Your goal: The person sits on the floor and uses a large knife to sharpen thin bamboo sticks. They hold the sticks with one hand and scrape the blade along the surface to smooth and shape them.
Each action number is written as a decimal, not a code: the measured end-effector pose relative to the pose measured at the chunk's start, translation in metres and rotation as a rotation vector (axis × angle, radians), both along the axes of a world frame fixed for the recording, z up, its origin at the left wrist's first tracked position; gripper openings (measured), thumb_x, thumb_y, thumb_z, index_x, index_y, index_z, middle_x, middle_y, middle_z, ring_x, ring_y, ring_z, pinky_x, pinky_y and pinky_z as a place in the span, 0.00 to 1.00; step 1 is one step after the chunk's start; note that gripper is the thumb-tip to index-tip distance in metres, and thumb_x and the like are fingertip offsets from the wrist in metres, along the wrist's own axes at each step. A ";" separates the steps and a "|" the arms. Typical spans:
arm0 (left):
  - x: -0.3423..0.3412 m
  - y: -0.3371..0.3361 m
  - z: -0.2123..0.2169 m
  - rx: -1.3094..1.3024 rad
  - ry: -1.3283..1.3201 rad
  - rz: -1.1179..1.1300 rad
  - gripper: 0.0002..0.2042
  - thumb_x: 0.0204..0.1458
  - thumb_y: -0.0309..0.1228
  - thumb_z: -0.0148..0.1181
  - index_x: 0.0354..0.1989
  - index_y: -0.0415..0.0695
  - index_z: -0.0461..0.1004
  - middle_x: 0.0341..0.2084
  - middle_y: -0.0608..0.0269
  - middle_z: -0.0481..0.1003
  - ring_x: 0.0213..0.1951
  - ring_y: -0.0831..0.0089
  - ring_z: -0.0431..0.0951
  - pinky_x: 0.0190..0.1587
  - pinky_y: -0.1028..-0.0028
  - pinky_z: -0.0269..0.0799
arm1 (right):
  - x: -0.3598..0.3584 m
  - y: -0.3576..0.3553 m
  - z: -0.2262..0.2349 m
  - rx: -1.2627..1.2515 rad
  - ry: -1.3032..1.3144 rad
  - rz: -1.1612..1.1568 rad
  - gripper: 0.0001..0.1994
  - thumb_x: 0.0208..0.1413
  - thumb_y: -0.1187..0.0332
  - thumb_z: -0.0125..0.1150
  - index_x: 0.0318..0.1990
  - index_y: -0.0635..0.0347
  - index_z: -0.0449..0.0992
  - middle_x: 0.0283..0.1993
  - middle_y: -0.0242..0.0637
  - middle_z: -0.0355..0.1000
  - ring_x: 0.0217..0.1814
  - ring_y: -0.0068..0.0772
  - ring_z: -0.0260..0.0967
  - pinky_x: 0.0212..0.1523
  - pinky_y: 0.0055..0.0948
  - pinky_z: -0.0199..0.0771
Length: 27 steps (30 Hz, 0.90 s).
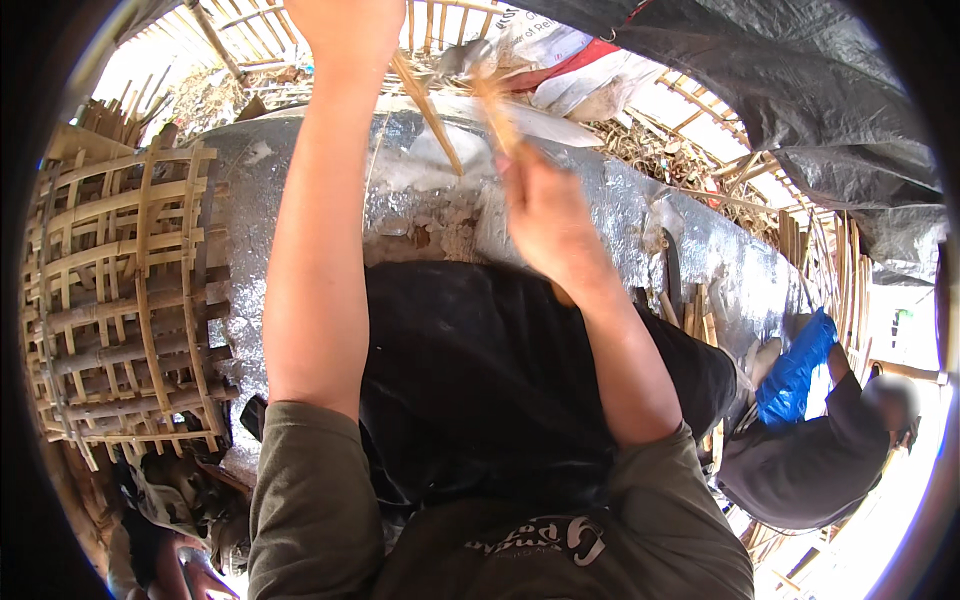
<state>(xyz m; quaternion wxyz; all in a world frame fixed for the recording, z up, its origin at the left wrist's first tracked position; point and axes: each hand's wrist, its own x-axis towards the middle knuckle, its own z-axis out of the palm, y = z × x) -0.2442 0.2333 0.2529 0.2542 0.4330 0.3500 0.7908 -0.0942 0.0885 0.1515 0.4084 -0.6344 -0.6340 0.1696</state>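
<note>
My left hand (345, 30) is raised to the top edge of the view, closed around a thin bamboo strip (428, 108) that slants down to the right. My right hand (545, 215) is a little lower and blurred, gripping a handle whose broad blade (545, 122) points right across the strip. Both hands work above a silver-foil-covered surface (420, 200). My black-clad lap (470, 380) fills the middle.
A woven bamboo frame (125, 290) stands at the left. Loose bamboo sticks (690, 310) lie at the right of the foil. Another person (830, 440) in dark clothes with a blue bag crouches at the lower right. Black tarp (800, 80) hangs above.
</note>
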 end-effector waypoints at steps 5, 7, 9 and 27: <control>-0.018 -0.002 -0.009 -0.023 -0.172 -0.136 0.21 0.69 0.49 0.37 0.25 0.52 0.58 0.17 0.76 0.55 0.17 0.84 0.54 0.18 0.78 0.48 | 0.032 -0.003 0.051 -0.089 0.163 -0.143 0.14 0.71 0.62 0.45 0.39 0.65 0.69 0.21 0.47 0.72 0.25 0.41 0.76 0.22 0.40 0.71; -0.014 -0.005 -0.007 -0.009 -0.179 -0.109 0.21 0.69 0.49 0.38 0.24 0.53 0.58 0.17 0.76 0.55 0.17 0.84 0.54 0.18 0.78 0.47 | 0.025 -0.003 0.067 0.062 0.541 -0.054 0.13 0.70 0.61 0.47 0.39 0.61 0.70 0.23 0.35 0.70 0.20 0.28 0.68 0.20 0.29 0.68; -0.008 -0.009 -0.003 -0.016 -0.186 -0.125 0.21 0.69 0.50 0.37 0.24 0.53 0.58 0.16 0.76 0.54 0.16 0.84 0.53 0.17 0.78 0.46 | 0.016 -0.002 0.061 0.144 0.515 -0.029 0.12 0.69 0.61 0.49 0.38 0.58 0.70 0.24 0.30 0.68 0.18 0.23 0.65 0.18 0.24 0.67; -0.005 0.004 -0.023 -0.048 -0.160 -0.428 0.22 0.69 0.53 0.33 0.25 0.54 0.55 0.16 0.77 0.53 0.17 0.84 0.51 0.18 0.79 0.42 | 0.004 -0.012 0.018 -0.232 -0.080 -0.042 0.11 0.68 0.66 0.50 0.38 0.66 0.68 0.23 0.56 0.73 0.25 0.62 0.74 0.23 0.55 0.68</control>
